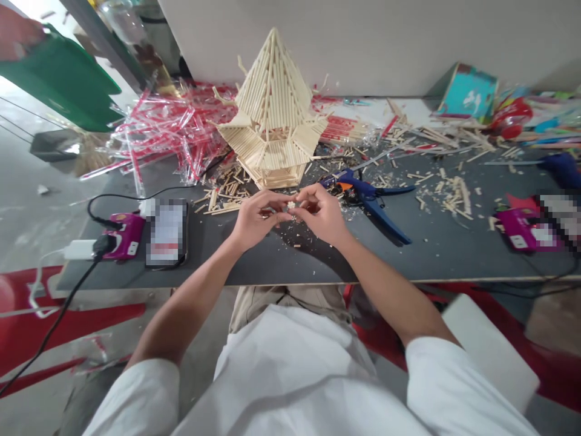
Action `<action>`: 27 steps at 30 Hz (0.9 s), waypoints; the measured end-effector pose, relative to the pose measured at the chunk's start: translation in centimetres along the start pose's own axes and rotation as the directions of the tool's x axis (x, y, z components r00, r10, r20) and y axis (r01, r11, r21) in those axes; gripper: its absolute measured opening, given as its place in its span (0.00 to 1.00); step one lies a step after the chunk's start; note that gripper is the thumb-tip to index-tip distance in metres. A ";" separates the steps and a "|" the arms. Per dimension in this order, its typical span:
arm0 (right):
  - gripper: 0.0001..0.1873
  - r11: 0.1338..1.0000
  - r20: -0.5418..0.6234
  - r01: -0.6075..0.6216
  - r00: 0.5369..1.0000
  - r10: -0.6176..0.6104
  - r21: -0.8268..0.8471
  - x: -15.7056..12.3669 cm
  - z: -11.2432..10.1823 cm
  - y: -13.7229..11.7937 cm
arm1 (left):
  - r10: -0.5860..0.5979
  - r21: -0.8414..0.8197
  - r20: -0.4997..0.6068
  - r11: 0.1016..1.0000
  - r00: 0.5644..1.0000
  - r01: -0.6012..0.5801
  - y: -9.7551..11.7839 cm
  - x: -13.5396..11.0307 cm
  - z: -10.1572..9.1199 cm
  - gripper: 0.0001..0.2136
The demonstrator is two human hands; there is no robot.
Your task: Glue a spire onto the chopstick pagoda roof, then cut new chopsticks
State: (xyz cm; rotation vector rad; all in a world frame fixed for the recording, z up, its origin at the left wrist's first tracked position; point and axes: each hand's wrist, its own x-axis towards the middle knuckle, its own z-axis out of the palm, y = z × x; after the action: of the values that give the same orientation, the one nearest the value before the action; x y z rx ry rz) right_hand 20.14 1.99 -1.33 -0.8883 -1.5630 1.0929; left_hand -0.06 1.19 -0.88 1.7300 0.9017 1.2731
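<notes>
Close together over the table's middle, my left hand (261, 215) and my right hand (321, 215) pinch a small pale piece (291, 206) between their fingertips. It looks like a little cluster of cut wooden stick ends, too small to make out fully. Just behind my hands stands a model tower (275, 91) built of wooden sticks, with a pointed roof and flared lower eaves. To the right of my right hand lie blue-handled cutting pliers (379, 209), with a blue and orange tool (342, 178), perhaps a glue gun, beside them.
Wooden stick scraps (227, 188) litter the grey table (209, 260). Red-and-clear plastic wrappers (172, 133) are heaped at back left. A phone (167, 233) and purple power socket (124, 235) with cables lie left; another purple socket (529, 230) is right. A teal box (469, 91) stands back right.
</notes>
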 end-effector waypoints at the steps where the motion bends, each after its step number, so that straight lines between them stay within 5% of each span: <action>1: 0.22 0.996 -0.006 -0.041 0.999 0.042 0.074 0.1 0.0 -0.1 | -0.016 0.000 -0.007 1.000 1.000 0.016 0.0 0.0 0.0 0.15; 6: 0.34 0.906 0.106 -0.223 0.974 0.198 0.359 0.7 -0.6 -0.6 | -0.124 -0.065 -0.002 0.990 0.992 0.123 -0.4 -0.1 0.1 0.13; 14: 0.23 0.737 0.196 -0.276 0.961 0.196 0.617 1.1 -1.3 -0.5 | -0.107 0.011 0.053 0.994 0.993 0.107 -0.7 -0.3 0.4 0.13; 19: 0.25 0.720 0.222 -0.321 0.947 0.233 0.615 1.4 -1.6 -1.0 | -0.098 0.054 0.042 0.994 0.994 0.095 -1.3 -0.4 0.6 0.12; 27: 0.21 0.846 0.238 -0.354 0.931 0.277 0.400 0.8 -1.0 -1.1 | -0.086 0.028 0.002 0.996 0.996 0.086 -0.3 0.0 0.7 0.16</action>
State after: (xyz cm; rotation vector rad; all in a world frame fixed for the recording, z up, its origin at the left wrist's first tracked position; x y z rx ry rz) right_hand 20.86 2.53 0.05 -0.7681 -1.2453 1.7218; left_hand 0.59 1.21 -1.28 1.6951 0.9857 1.2063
